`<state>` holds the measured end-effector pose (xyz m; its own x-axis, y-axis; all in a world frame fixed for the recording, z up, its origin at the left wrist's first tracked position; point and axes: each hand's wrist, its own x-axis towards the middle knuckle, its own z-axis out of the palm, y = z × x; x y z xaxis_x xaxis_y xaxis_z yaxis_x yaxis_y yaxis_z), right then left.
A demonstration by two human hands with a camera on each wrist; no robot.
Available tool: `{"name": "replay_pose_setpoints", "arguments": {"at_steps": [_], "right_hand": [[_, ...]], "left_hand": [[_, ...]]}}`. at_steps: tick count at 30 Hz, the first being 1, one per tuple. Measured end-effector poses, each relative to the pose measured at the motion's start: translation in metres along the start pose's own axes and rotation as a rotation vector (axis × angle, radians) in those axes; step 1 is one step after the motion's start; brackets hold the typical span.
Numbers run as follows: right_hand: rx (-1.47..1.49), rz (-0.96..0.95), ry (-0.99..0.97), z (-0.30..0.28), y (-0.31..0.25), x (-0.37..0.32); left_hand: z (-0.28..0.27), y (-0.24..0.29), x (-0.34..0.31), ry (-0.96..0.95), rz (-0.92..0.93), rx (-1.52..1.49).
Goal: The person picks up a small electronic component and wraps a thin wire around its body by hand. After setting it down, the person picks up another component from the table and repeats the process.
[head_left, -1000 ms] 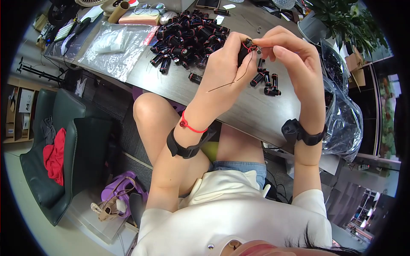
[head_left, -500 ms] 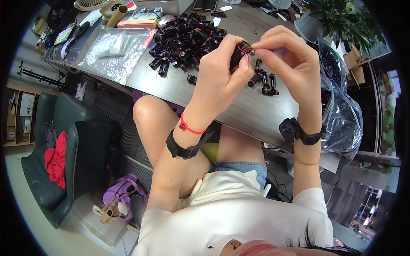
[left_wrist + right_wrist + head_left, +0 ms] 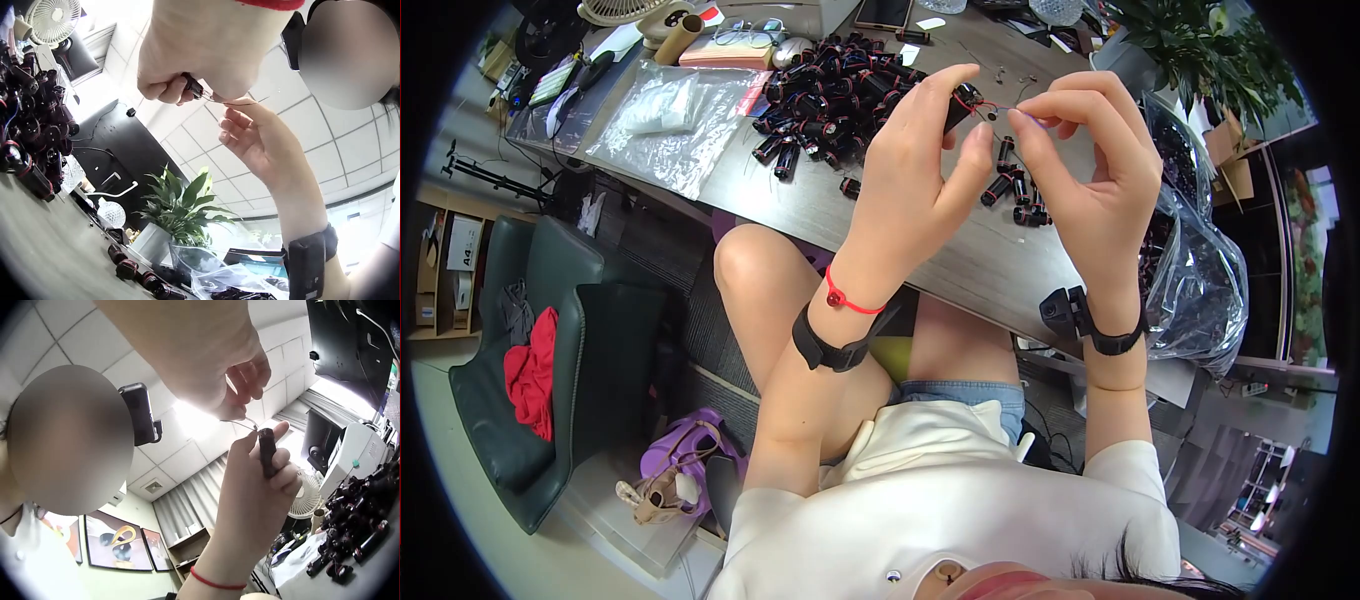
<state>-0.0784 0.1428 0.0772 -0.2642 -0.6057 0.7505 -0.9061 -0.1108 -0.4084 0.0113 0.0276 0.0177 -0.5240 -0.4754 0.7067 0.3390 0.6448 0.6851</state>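
Observation:
My left hand (image 3: 910,165) holds a small black cylinder (image 3: 267,453) with a red band, fingers curled round its body. Its thumb stands apart from the wired end in the head view. Thin wires (image 3: 992,105) come out of that end, one of them red. My right hand (image 3: 1095,165) is just to the right, pinching a thin wire (image 3: 240,424) between thumb and forefinger. In the left wrist view, a dark wire trails past the right fingertips. A large pile of similar black cylinders (image 3: 830,100) lies on the table beyond the left hand.
Several more cylinders (image 3: 1003,185) lie on the table (image 3: 990,260) below the hands. A clear plastic bag (image 3: 1200,300) hangs at the right edge, near the right forearm. Another clear bag (image 3: 710,140) lies flat at left. A potted plant (image 3: 1190,50) stands at back right.
My left thumb has lifted away from the cylinder's wired end. The right hand has drawn a little to the right, and its fingertips are now farther from the cylinder, with wire spanning the gap.

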Motion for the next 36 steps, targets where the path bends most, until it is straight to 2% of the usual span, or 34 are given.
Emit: {"name": "replay_pose_setpoints", "arguments": {"at_steps": [3,6,11,14,19,23,26,30,35,36], "right_hand": [[0.047,0.042,-0.017,0.002,0.002,0.0],[0.251,0.198,-0.108,0.002,0.003,0.0],[0.327,0.227,-0.097,0.007,0.01,0.0],[0.372,0.342,-0.062,0.011,0.008,0.0],[0.389,0.363,-0.107,0.015,0.009,-0.003],[0.192,0.23,-0.079,0.017,0.005,-0.007],[-0.071,0.004,0.014,0.025,-0.003,-0.013],[-0.283,-0.112,-0.004,0.027,-0.012,-0.011],[-0.193,-0.222,0.062,0.029,-0.007,-0.009],[0.025,-0.138,0.206,0.033,-0.007,-0.008]], "left_hand": [[-0.002,0.0,0.0,0.03,-0.022,-0.009],[-0.006,0.003,0.002,-0.002,-0.062,0.054],[-0.007,0.004,0.002,-0.023,-0.077,0.027],[-0.006,0.001,0.002,-0.004,-0.034,0.045],[-0.002,-0.002,0.0,0.055,0.053,0.078],[-0.001,-0.005,0.0,0.053,0.032,0.072],[-0.003,-0.009,0.001,0.072,0.172,0.259],[-0.005,-0.006,-0.002,0.032,0.109,0.301],[-0.004,-0.004,0.001,0.064,0.011,0.038],[-0.007,-0.002,0.002,0.044,-0.114,-0.034]]}}
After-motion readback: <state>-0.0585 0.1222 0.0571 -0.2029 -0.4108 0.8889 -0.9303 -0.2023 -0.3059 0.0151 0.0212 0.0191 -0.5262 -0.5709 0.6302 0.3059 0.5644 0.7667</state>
